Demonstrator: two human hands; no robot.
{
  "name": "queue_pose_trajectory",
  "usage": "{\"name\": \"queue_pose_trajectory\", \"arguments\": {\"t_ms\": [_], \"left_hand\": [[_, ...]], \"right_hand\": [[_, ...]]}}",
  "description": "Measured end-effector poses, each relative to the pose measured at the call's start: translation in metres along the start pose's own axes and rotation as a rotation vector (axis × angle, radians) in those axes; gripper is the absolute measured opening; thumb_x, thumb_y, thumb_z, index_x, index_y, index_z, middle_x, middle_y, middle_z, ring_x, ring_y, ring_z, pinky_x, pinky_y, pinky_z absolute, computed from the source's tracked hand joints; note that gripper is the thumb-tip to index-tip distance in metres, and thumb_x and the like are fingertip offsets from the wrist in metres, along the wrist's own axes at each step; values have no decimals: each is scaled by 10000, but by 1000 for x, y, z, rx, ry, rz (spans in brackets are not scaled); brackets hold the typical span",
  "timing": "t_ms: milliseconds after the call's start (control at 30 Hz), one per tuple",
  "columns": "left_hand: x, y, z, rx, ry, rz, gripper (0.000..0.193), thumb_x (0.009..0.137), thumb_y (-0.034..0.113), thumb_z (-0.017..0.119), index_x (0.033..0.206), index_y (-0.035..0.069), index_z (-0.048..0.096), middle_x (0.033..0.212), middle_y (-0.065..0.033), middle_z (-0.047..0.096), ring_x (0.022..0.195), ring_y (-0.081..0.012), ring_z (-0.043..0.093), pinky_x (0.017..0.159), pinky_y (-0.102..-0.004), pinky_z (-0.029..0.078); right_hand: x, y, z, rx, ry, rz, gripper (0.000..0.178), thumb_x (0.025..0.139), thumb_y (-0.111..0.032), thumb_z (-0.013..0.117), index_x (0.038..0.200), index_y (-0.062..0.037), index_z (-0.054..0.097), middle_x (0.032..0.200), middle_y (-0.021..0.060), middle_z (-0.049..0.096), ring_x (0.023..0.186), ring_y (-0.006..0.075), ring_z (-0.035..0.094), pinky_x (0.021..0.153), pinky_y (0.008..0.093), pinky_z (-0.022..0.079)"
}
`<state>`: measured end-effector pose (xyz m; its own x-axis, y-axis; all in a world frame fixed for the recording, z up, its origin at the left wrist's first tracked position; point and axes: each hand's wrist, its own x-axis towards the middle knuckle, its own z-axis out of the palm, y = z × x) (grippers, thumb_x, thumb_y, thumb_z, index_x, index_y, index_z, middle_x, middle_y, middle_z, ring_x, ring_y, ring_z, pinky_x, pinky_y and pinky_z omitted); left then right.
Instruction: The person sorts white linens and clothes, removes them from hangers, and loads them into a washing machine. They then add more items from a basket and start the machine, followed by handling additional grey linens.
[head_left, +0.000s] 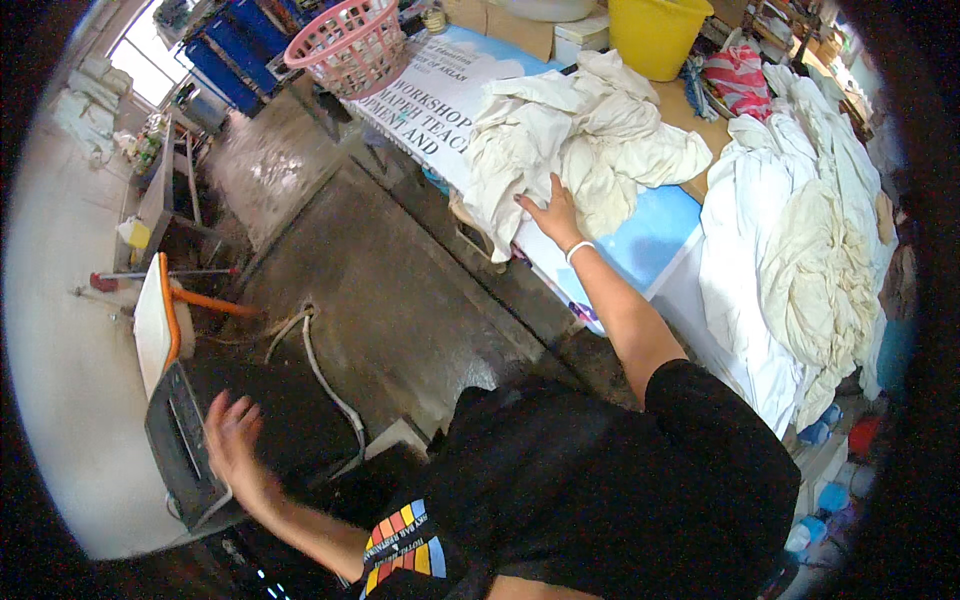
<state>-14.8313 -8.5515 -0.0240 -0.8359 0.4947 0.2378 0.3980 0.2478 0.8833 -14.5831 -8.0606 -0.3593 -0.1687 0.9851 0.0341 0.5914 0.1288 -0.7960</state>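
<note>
My right hand [556,216], with a white band at the wrist, reaches to the near edge of a crumpled heap of off-white cloth [620,140]. Its thumb and fingers are spread, touching or just beside the fabric; I cannot see it grip any. The cloth lies on a table covered by a printed blue and white sheet [655,235], with one corner hanging over the edge. Off to the left, my left hand [235,448] is raised, slightly blurred, fingers stretched and holding nothing. It is nearest to a black boxy object [185,435].
More white and cream cloth [810,250] is piled at right. A pink basket [350,50] and a yellow tub [658,35] stand farther back. A white, orange-edged panel [155,320] leans at left. A pale hose [335,390] crosses the concrete floor [370,270].
</note>
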Motion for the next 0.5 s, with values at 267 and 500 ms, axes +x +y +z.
{"name": "queue_pose_trajectory", "arguments": {"t_ms": [267,500], "left_hand": [[90,-91,251,-177,-870,-378,684,994,151,647,1592,112,316,1344,-111,624,1121,-211,666,903,-329,519],[174,-213,420,-93,-1157,-376,839,949,227,725,1616,104,231,1509,-196,457,1199,-289,609,942,-377,511]], "right_hand": [[65,-1,4,-210,-20,275,1284,617,-759,809,1638,-301,178,1651,339,43,1481,631,33,1108,775,237],[65,74,44,-315,197,294,277,908,-294,709,1101,-99,672,1248,283,581,1172,495,532,948,517,490]]}}
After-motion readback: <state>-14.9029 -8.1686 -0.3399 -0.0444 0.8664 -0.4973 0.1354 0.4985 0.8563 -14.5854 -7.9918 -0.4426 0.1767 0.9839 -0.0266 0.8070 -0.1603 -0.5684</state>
